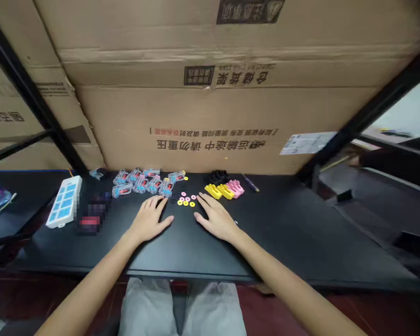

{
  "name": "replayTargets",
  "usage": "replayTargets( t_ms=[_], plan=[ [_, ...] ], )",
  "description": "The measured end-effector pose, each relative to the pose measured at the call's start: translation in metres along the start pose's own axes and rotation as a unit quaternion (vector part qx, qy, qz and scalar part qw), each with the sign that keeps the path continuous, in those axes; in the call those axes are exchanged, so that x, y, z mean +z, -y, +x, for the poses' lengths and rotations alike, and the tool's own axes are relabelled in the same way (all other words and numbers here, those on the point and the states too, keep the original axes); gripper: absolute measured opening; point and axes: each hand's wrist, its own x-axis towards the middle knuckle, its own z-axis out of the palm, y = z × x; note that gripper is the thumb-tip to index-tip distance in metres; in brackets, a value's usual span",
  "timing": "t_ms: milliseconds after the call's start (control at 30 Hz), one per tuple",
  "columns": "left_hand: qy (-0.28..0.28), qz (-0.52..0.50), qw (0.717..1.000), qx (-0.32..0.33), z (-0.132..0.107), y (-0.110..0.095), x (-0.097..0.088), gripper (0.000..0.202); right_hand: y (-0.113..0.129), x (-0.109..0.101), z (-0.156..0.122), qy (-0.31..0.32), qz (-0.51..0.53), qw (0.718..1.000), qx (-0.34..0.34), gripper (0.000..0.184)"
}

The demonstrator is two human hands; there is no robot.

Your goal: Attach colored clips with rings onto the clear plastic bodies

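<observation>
My left hand point(151, 218) lies flat on the black table, fingers spread, holding nothing. Its fingertips are close to several clear plastic pieces with blue and red parts inside point(153, 185). On the other side, my right hand point(215, 217) also rests flat and open. Between the two hands, a little beyond the fingertips, are small yellow rings point(185, 203), pink rings point(193, 197) and dark rings point(173, 201). Past my right fingertips sit yellow plastic parts point(213, 191), pink plastic parts point(235, 187) and black plastic parts point(217, 177).
A white case with blue compartments point(64, 202) lies at the left, beside a blurred dark object point(94, 213). A thin purple pen-like stick point(251, 183) lies right of the plastic parts. Large cardboard point(203, 112) stands along the table's back edge, between black metal frame bars point(52, 133).
</observation>
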Motion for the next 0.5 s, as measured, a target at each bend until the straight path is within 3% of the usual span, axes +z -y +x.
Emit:
replayTargets(
  t_ms=[500],
  plan=[
    [-0.031,-0.018,0.999,-0.03,-0.002,-0.003,0.011,0.071,-0.011,0.006,0.003,-0.018,0.012,1.0,-0.016,0.068]
  ],
)
